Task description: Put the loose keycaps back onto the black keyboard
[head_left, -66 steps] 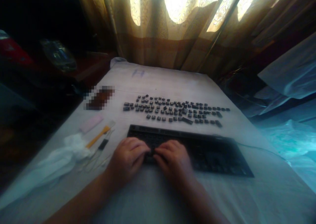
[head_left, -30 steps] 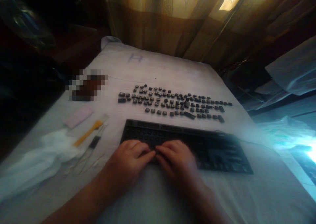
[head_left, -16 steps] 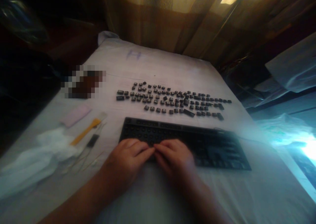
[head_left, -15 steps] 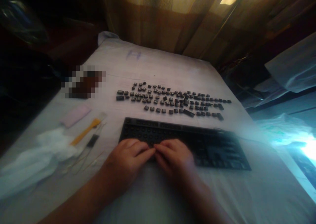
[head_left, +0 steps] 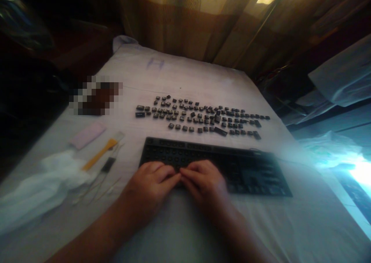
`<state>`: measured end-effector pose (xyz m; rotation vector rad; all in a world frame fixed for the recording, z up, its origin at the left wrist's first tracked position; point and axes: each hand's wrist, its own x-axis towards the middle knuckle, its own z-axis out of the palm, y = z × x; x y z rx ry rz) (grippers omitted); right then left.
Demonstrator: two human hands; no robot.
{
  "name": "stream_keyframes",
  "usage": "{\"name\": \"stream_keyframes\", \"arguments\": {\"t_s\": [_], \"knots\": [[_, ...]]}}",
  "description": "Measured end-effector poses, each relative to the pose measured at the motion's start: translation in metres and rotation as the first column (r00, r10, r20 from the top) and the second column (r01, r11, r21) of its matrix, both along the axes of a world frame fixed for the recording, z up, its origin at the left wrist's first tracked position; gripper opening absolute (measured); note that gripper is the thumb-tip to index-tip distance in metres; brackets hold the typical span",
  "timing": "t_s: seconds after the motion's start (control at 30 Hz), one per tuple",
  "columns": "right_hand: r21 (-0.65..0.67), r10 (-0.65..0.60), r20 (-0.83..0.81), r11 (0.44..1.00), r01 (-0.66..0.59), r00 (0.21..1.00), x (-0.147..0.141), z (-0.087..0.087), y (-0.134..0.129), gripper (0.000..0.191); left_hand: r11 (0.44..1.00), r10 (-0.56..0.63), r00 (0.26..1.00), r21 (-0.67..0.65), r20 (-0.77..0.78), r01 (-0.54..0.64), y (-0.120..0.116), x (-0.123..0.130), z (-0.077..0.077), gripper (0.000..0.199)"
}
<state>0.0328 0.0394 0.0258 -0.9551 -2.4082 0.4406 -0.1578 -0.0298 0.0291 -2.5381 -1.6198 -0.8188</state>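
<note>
A black keyboard (head_left: pixel 208 151) lies on the white sheet, many of its keycaps off. Over its front left part, my left hand (head_left: pixel 152 182) and my right hand (head_left: pixel 204 178) come together, fingertips touching or nearly so. Both have the thumb and fingers drawn into a pinch. Anything between the fingertips is too small or hidden to make out. Behind the keyboard, loose black keycaps (head_left: pixel 184 128) are spread in uneven rows. Among them are longer caps, such as a wide keycap (head_left: pixel 220 131).
At left lie a yellow-handled brush (head_left: pixel 100 153), tweezers with a dark grip (head_left: pixel 108 165), thin cotton swabs (head_left: pixel 108 189), a pink pad (head_left: pixel 87 135) and a crumpled white cloth (head_left: pixel 49 185). A blurred-out object (head_left: pixel 100 97) sits farther back. Curtains (head_left: pixel 185 23) hang behind.
The whole view has shifted very slightly. Both hands keep their pinch at the same part of the keyboard, and the loose keycaps lie as before.
</note>
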Motion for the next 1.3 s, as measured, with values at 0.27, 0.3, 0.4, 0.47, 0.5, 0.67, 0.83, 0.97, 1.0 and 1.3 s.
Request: {"name": "stream_keyframes", "arguments": {"t_s": [0.27,0.3,0.4,0.47,0.5,0.67,0.83,0.97,1.0,1.3], "knots": [[-0.001,-0.014,-0.012,1.0,0.014,1.0,0.0,-0.003,-0.001,0.016,1.0,-0.001,1.0,-0.014,0.004,0.001,0.003,0.0,0.001,0.029],[-0.004,-0.012,-0.027,1.0,0.011,1.0,0.0,-0.003,0.0,0.017,1.0,-0.001,1.0,-0.007,0.01,0.001,0.003,-0.001,0.0,0.029],[-0.054,-0.004,-0.132,0.999,-0.003,0.991,0.003,-0.001,0.003,0.021,1.0,-0.002,1.0,0.002,0.013,0.002,0.002,-0.002,-0.002,0.029],[-0.089,-0.034,-0.224,0.996,0.015,0.974,0.007,0.0,0.008,0.022,1.0,-0.004,1.0,-0.003,0.014,0.004,0.002,-0.003,-0.002,0.03],[-0.098,-0.06,-0.261,0.995,0.035,0.963,0.008,0.0,0.01,0.022,1.0,-0.009,1.0,-0.003,0.017,0.009,0.002,-0.003,-0.002,0.031],[-0.112,-0.159,-0.333,0.985,0.129,0.93,0.015,0.001,0.021,0.018,1.0,-0.019,0.999,0.002,0.029,0.019,0.003,-0.004,0.0,0.033],[-0.093,-0.153,-0.34,0.987,0.129,0.928,0.017,0.001,0.024,0.017,0.999,-0.035,0.997,-0.007,0.07,0.035,0.005,-0.007,-0.003,0.036],[-0.08,-0.167,-0.36,0.986,0.148,0.918,0.018,0.0,0.026,0.016,0.999,-0.045,0.992,0.008,0.122,0.044,0.006,-0.009,-0.005,0.033],[-0.078,-0.171,-0.365,0.985,0.153,0.915,0.018,-0.001,0.026,0.016,0.999,-0.046,0.99,0.011,0.135,0.045,0.006,-0.01,-0.005,0.033],[-0.034,-0.142,-0.383,0.99,0.14,0.913,0.013,-0.012,0.029,0.019,0.984,0.068,0.955,0.138,0.29,-0.112,0.017,-0.035,-0.003,0.028]]}}
